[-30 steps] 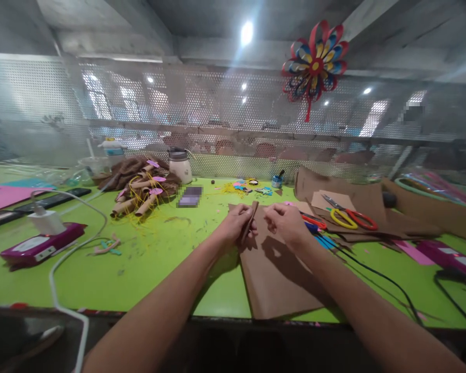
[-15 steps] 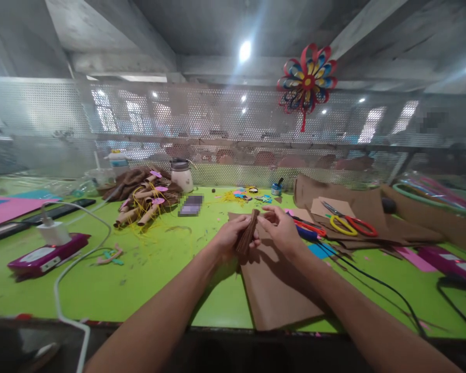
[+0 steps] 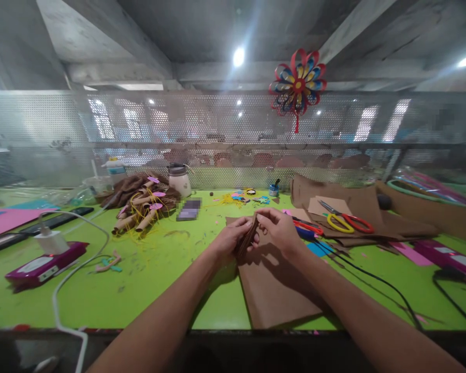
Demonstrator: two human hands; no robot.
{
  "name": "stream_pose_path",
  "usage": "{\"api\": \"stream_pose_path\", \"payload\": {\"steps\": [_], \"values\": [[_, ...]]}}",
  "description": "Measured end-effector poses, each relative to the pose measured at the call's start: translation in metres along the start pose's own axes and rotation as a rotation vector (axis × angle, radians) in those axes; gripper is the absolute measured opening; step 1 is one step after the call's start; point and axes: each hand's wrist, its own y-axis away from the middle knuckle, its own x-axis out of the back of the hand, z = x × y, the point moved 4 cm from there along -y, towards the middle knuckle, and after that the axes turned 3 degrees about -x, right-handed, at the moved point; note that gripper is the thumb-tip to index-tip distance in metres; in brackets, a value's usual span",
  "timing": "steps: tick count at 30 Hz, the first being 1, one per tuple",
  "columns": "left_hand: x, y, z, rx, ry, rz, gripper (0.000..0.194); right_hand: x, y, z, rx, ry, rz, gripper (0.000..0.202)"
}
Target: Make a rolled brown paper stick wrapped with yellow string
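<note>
My left hand (image 3: 233,239) is closed around a bundle of pleated brown paper (image 3: 247,242), held tilted above the table. The thumb and fingertips of my right hand (image 3: 276,228) pinch the bundle's upper end. Beneath both hands lies a flat sheet of brown paper (image 3: 274,290), reaching to the table's front edge. To the right of my right hand are red-handled scissors (image 3: 308,226) and a blue-handled tool (image 3: 305,234) with a black cord. The fingers partly cover the bundle, so its lower end is hard to make out.
On the green table (image 3: 159,280), a pile of brown paper rolls (image 3: 143,207) sits left, near a jug (image 3: 179,180) and a phone (image 3: 189,209). Purple power strips (image 3: 46,264) trail cords at both sides. Yellow-and-red scissors (image 3: 345,218) lie on brown paper at right.
My right fingertips have closed onto the upper end of the pleated bundle, where they were slightly apart from it before. The whole view has shifted a little.
</note>
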Motion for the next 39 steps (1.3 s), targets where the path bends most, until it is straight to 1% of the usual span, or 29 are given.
{"api": "stream_pose_path", "payload": {"steps": [6,11,23,25,29,31,33,36,39], "values": [[0.001,-0.001,-0.001,0.007,-0.035,0.009,0.022,0.000,0.000,0.001,-0.001,-0.026,-0.017,0.026],[0.002,-0.001,-0.002,-0.019,-0.049,-0.003,0.024,0.000,0.000,0.003,0.011,-0.021,-0.036,0.026],[-0.001,-0.001,-0.002,-0.003,-0.087,0.033,0.023,0.001,0.000,0.006,-0.008,-0.005,-0.012,0.027],[-0.001,-0.002,-0.001,-0.043,-0.127,0.040,0.023,0.000,0.000,0.008,-0.023,-0.015,-0.015,0.027],[0.000,-0.004,0.002,-0.206,-0.253,0.069,0.024,-0.005,0.001,0.009,-0.034,-0.008,-0.027,0.031],[0.001,-0.005,0.003,-0.232,-0.288,0.081,0.026,-0.007,0.001,0.010,-0.041,-0.010,-0.029,0.031],[0.002,-0.005,0.002,-0.221,-0.290,0.080,0.025,-0.006,0.000,0.010,-0.044,-0.012,-0.025,0.028],[0.000,-0.004,-0.001,-0.167,-0.293,0.062,0.022,-0.003,-0.004,0.011,-0.058,0.002,-0.027,0.024],[-0.001,-0.004,-0.004,-0.152,-0.387,0.087,0.021,-0.001,-0.006,0.015,-0.099,0.005,-0.052,0.022]]}}
